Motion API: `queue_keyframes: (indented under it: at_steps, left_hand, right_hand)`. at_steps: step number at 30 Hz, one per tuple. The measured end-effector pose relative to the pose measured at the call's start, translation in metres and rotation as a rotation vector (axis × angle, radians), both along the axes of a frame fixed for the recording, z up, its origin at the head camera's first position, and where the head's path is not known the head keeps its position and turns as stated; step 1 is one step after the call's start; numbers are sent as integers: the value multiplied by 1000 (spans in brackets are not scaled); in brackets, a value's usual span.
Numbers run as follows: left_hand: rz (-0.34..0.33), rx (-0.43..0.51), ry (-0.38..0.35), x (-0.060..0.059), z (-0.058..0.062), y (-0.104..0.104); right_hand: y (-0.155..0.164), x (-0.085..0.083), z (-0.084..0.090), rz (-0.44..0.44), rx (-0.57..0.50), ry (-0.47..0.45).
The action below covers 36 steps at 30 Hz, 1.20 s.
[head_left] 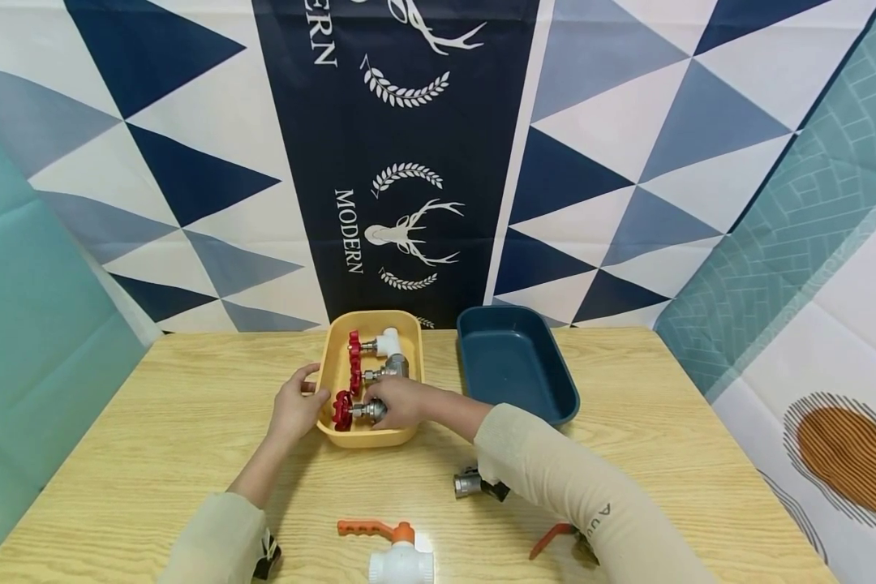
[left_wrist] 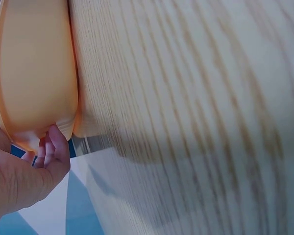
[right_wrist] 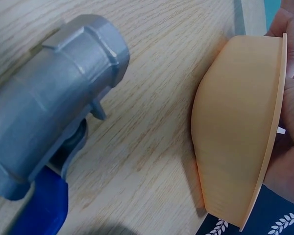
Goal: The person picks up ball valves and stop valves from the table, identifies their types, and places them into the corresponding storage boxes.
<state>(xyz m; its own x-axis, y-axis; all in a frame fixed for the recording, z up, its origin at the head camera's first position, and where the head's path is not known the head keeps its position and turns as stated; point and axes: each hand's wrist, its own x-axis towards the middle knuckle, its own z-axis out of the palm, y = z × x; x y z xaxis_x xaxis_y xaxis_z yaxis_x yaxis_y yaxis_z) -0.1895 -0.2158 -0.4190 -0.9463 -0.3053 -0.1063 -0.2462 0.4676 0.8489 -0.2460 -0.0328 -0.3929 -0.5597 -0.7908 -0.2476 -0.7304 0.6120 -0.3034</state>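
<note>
A yellow tray (head_left: 368, 439) stands at the back of the table with three valves lying in it, each with a red handwheel. One has a white plastic body (head_left: 389, 342); the middle one is a metal valve (head_left: 397, 367). My right hand (head_left: 401, 403) reaches into the tray and holds the nearest metal gate valve (head_left: 363, 410), its red wheel (head_left: 342, 410) pointing left. Part of that valve is hidden by the fingers. My left hand (head_left: 297, 408) grips the tray's left side, thumb at the rim, fingers (left_wrist: 59, 144) against the outer wall.
A dark blue tray (head_left: 514, 373) stands to the right of the yellow one. Nearer me lie a white ball valve (head_left: 401, 560) with an orange lever, a grey metal valve (right_wrist: 63, 98) with a blue handle, and a red-levered valve (head_left: 555, 538) partly under the right sleeve.
</note>
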Motion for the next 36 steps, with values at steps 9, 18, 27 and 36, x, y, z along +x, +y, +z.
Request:
queue_keyframes:
  at_steps: [9,18,27,36]
  left_hand:
    - [0,-6,1,1,0,1]
    - [5,-11,-6,1,0,1]
    - [11,3,-12,0,-2,1]
    - [13,-10,-2,0,-1,1]
  right_hand:
    - [-1,-1,-1,8,13,10]
    - [-2,0,0,11,30,16]
    - [-4,1,1,15,70,24]
    - [-4,0,2,40,111,60]
